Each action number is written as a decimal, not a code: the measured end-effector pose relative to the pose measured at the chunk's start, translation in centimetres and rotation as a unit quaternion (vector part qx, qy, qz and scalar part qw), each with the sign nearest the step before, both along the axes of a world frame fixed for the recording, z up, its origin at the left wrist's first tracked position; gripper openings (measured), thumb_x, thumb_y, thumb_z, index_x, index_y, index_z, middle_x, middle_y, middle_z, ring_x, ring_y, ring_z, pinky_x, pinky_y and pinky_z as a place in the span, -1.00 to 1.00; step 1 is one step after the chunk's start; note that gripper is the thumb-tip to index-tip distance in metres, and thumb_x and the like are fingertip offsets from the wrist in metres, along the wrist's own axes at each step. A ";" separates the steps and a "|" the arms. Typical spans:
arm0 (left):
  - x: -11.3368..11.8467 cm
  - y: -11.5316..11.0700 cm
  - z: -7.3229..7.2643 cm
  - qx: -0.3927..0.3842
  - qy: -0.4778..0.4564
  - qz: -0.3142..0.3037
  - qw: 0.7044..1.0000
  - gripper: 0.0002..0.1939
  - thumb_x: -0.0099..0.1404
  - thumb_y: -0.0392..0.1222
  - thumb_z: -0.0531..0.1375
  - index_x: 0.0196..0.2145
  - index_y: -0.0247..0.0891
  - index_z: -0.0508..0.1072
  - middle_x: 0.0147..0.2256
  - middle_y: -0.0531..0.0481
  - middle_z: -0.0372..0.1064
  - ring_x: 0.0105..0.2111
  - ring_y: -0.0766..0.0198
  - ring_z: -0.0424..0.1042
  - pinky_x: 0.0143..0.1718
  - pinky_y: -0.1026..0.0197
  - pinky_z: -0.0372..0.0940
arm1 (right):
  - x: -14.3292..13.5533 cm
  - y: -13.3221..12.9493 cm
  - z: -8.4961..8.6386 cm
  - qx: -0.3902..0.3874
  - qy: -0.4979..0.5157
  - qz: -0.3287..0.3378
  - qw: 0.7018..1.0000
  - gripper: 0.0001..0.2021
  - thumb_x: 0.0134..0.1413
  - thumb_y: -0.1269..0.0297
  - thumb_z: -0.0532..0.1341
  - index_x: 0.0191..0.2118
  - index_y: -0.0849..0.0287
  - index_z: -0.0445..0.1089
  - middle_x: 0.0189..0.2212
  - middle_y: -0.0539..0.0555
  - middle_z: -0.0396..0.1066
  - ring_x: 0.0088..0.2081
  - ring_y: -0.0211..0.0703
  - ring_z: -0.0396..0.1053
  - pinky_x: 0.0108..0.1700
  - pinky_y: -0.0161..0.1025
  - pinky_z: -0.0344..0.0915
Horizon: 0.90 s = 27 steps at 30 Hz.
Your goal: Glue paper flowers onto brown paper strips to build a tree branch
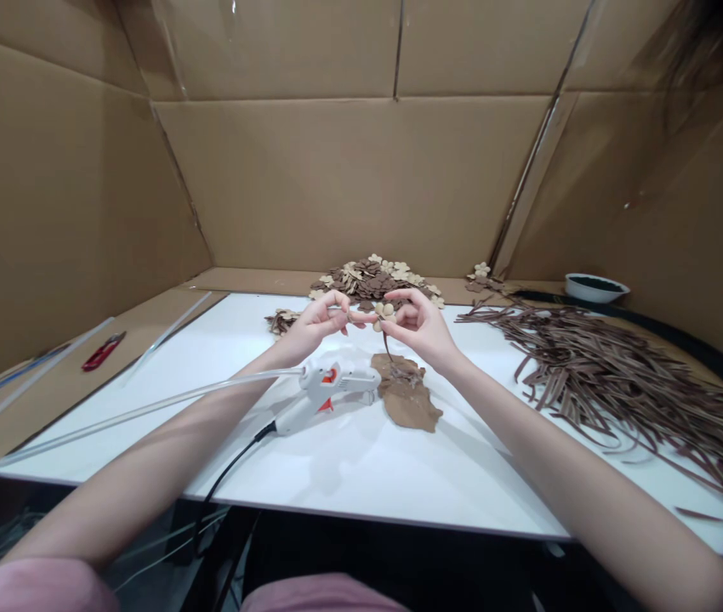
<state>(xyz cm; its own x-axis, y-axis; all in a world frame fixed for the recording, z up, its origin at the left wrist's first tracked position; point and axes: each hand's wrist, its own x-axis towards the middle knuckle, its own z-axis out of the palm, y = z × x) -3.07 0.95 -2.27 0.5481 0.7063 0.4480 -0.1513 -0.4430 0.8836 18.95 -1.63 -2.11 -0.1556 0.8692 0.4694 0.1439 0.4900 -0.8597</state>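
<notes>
A cream flower (384, 314) with a dark brown strip hanging below it is between my two hands. My right hand (420, 325) pinches the flower at its right side, with its fingers curled. From the left, my left hand (329, 318) reaches one fingertip to the flower's edge; its other fingers are bent. Under the hands lies a ragged brown piece (410, 398) with glossy patches. A white glue gun (327, 387) with an orange trigger rests left of it, a long clear glue stick in its back.
Brown and cream flowers (378, 279) are heaped at the back, with a smaller pile (281, 321) to the left. Brown strips (629, 382) cover the right side. A white bowl (596, 287) stands back right. A red cutter (104, 352) lies left. Cardboard walls surround the white board.
</notes>
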 end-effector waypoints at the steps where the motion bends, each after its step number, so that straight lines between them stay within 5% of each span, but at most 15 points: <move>1: 0.0 0.0 0.0 -0.001 0.000 -0.002 1.000 -0.73 0.31 -0.01 0.23 -0.26 -0.20 0.24 -0.16 -0.18 0.56 -0.12 0.13 0.50 -0.22 0.19 0.24 | 0.0 0.0 0.0 0.000 -0.001 -0.001 1.000 -0.55 -0.13 0.21 0.35 -0.07 0.17 0.29 -0.59 -0.12 0.31 -0.50 -0.24 0.30 -0.39 -0.27 0.25; 27: -0.3 0.3 -0.2 -0.148 -0.100 -0.130 0.975 -0.71 0.24 -0.14 0.31 -0.30 -0.24 0.24 -0.16 -0.21 0.54 -0.21 0.18 0.51 -0.18 0.19 0.25 | 0.8 1.0 -0.6 0.041 -0.046 -0.046 0.997 -0.59 -0.12 0.30 0.31 -0.08 0.16 0.31 -0.57 -0.10 0.35 -0.47 -0.22 0.33 -0.30 -0.24 0.33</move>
